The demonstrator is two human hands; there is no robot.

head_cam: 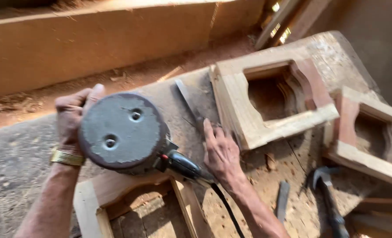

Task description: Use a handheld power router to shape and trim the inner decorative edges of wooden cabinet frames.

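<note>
The left hand [75, 115] held the sander [124, 132] with its round pad turned up; the fingers were closed around its body. The right hand [222, 152] lay flat on the dusty workbench [20, 158], fingers spread apart, just beside a carved wooden frame [266, 99]. Near its fingertips lay a flat metal blade [188, 100]. By my judgement the frames looked already cut and carved, but their surfaces were rough, so smoothing remained. A hammer [328, 194] lay behind the wrist.
</note>
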